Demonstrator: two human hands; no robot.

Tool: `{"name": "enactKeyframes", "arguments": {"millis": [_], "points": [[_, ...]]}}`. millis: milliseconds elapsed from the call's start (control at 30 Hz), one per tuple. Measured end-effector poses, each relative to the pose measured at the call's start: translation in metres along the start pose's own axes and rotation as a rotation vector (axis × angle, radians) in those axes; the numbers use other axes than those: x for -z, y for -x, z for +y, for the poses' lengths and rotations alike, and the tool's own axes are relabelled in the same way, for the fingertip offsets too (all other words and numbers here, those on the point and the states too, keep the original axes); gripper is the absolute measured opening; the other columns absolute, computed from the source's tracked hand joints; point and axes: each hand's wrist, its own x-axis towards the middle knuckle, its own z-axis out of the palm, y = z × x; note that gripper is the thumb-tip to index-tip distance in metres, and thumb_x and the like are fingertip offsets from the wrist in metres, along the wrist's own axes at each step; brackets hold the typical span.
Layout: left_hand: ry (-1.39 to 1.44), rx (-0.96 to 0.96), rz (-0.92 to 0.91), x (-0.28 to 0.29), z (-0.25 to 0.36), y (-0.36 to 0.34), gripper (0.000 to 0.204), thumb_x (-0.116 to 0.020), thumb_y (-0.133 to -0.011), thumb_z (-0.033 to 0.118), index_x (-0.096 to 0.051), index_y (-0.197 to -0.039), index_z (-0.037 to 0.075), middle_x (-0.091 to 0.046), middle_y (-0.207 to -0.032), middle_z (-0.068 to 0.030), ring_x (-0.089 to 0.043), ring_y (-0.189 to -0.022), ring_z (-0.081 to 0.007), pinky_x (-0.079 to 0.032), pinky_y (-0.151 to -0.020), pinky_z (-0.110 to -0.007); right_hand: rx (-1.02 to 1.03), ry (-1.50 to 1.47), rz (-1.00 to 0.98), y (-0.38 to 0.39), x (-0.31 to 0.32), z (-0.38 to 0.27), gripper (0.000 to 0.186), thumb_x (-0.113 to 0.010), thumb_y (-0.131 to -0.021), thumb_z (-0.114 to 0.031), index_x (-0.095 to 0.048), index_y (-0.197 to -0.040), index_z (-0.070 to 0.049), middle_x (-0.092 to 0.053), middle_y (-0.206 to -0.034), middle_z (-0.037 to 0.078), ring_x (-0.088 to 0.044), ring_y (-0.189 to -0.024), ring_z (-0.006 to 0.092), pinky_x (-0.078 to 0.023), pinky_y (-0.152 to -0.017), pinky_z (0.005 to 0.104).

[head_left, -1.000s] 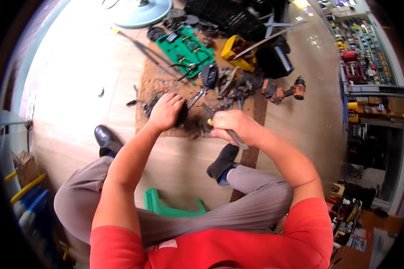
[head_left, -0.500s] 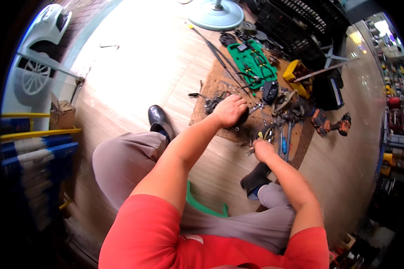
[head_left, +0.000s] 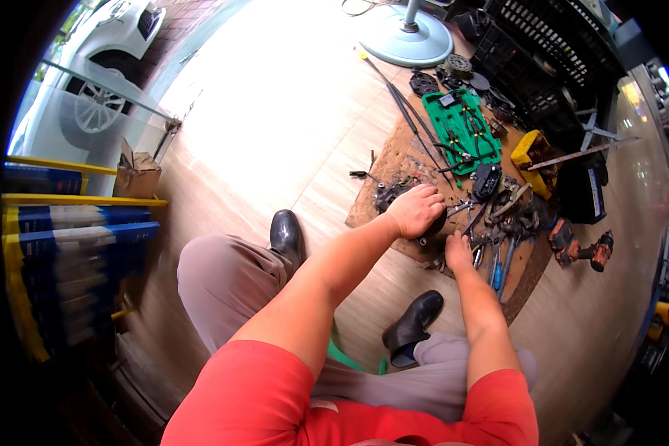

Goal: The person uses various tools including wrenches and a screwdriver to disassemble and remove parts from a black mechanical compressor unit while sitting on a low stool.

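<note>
My left hand (head_left: pixel 418 211) lies curled over a dark, round mechanical part (head_left: pixel 436 226), whose underside it hides. Loose wires and black fittings (head_left: pixel 389 195) stick out just left of that hand. Close by on the right, my right hand (head_left: pixel 459 251) is low among metal tools, its fingers drawn together. Whatever it may hold is hidden. Beside it lie a blue-handled screwdriver (head_left: pixel 497 275) and several long metal tools. Both hands work over a worn brown board (head_left: pixel 363 211) on the floor.
Beyond my hands are an open green tool case (head_left: pixel 490 151), a black device (head_left: pixel 487 182) and a yellow container (head_left: pixel 526 151). An orange-black cordless drill (head_left: pixel 563 243) lies at right. Black crates (head_left: pixel 516 74) stand behind, near a pale round stand base (head_left: pixel 424 46).
My right hand has moved up and closer to my left hand; the metal-ended tool seen in it no longer shows. My left hand stays on the round part. My right foot has shifted left.
</note>
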Motion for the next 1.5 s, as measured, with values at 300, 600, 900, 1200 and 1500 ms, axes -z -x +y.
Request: {"name": "enactKeyframes", "arguments": {"millis": [300, 600, 900, 1200, 1500], "points": [[-0.062, 0.046, -0.139, 0.004, -0.001, -0.002, 0.029, -0.061, -0.087, 0.028, -0.065, -0.106, 0.006, -0.064, -0.114, -0.0109, -0.055, -0.117, -0.0317, -0.04, -0.103, -0.046, 0.005, -0.03, -0.048, 0.01, 0.041, -0.005, 0.031, -0.06, -0.086, -0.008, -0.058, -0.117, -0.003, -0.048, -0.133, 0.021, -0.052, -0.122, 0.0427, -0.048, -0.1, 0.0487], [-0.384, 0.002, -0.567, 0.2, 0.08, -0.039, 0.035, -0.066, -0.085, 0.038, -0.068, -0.106, 0.009, -0.065, -0.113, -0.0086, -0.057, -0.114, -0.026, -0.044, -0.09, -0.045, 0.182, -0.176, 0.193, 0.101, 0.269, -0.043, 0.038, -0.07, -0.086, -0.021, -0.059, -0.117, -0.002, -0.061, -0.118, 0.022, -0.061, -0.108, 0.0382, -0.05, -0.09, 0.0457], [-0.16, 0.366, -0.915, 0.284, 0.146, 0.047, 0.033, -0.067, -0.087, 0.038, -0.069, -0.093, 0.006, -0.067, -0.103, -0.0097, -0.065, -0.098, -0.0304, -0.049, -0.084, -0.047, 0.394, -0.571, 0.372, 0.179, 0.313, -0.102, 0.031, -0.069, -0.086, -0.016, -0.063, -0.113, -0.001, -0.066, -0.101, 0.019, -0.066, -0.089, 0.0338, -0.052, -0.08, 0.0408], [-0.266, 0.712, -0.665, 0.326, 0.07, 0.032, 0.034, -0.065, -0.092, 0.03, -0.068, -0.105, -0.001, -0.069, -0.102, -0.0211, -0.064, -0.102, -0.0368, -0.05, -0.09, -0.045, 0.2, -0.455, 0.252, 0.055, 0.268, -0.062, 0.02, -0.065, -0.089, -0.02, -0.069, -0.101, -0.004, -0.069, -0.1, 0.022, -0.065, -0.099, 0.0393, -0.052, -0.086, 0.0456], [-0.237, 0.697, -0.804, 0.311, 0.076, -0.004, 0.036, -0.064, -0.094, 0.026, -0.067, -0.117, -0.001, -0.07, -0.106, -0.0199, -0.066, -0.103, -0.0353, -0.051, -0.092, -0.043, 0.171, -0.268, 0.179, 0.026, 0.17, -0.076, 0.016, -0.066, -0.089, -0.018, -0.071, -0.092, -0.004, -0.07, -0.097, 0.019, -0.066, -0.097, 0.0371, -0.053, -0.084, 0.047]]}}
